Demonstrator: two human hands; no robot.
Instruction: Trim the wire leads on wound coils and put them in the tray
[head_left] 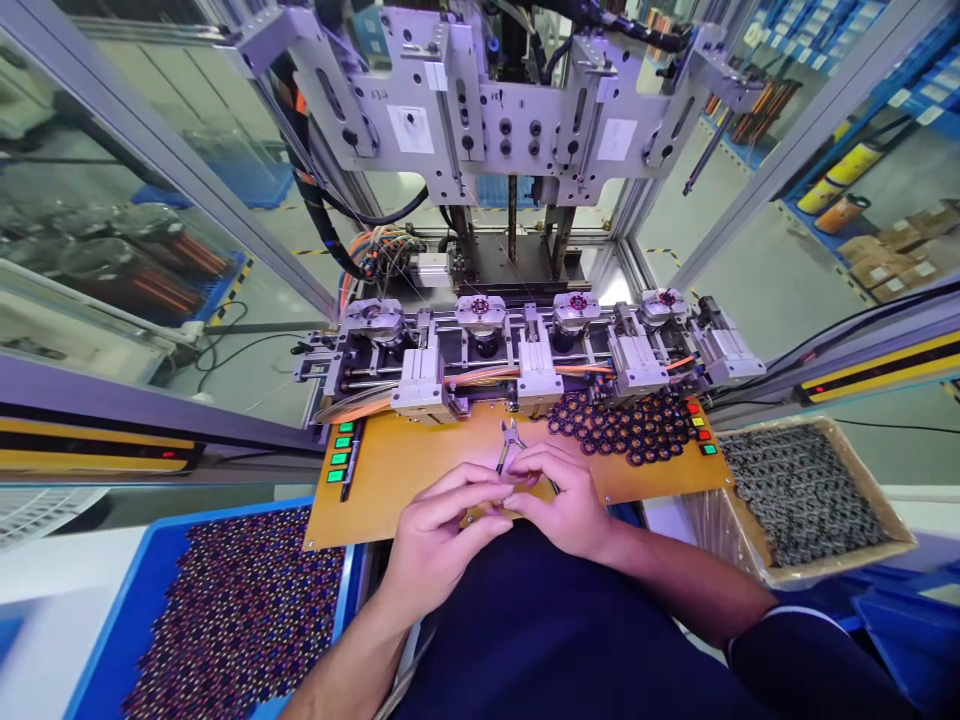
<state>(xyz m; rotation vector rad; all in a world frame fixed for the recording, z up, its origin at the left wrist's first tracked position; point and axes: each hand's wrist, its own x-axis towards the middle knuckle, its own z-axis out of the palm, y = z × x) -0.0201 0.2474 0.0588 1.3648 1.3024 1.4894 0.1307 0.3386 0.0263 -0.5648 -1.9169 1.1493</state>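
Observation:
My left hand (pixel 442 530) and my right hand (pixel 559 500) meet over the near edge of an orange work board (pixel 397 470). Small cutting pliers (pixel 510 440) stick up from between them, held by my right hand. The fingertips of my left hand pinch a small part I cannot make out, touching my right fingers. A pile of small dark round wound parts (pixel 630 425) lies on the board just right of my hands. Behind the board stands a winding machine with several round fixtures (pixel 480 312) in a row.
A blue tray (pixel 127 620) full of small dark and copper parts sits at the lower left. A cardboard box (pixel 885 520) lined with plastic and filled with grey parts is at the right. Green buttons (pixel 341 450) and red ones (pixel 697 420) flank the board. Glass guard panels surround the machine.

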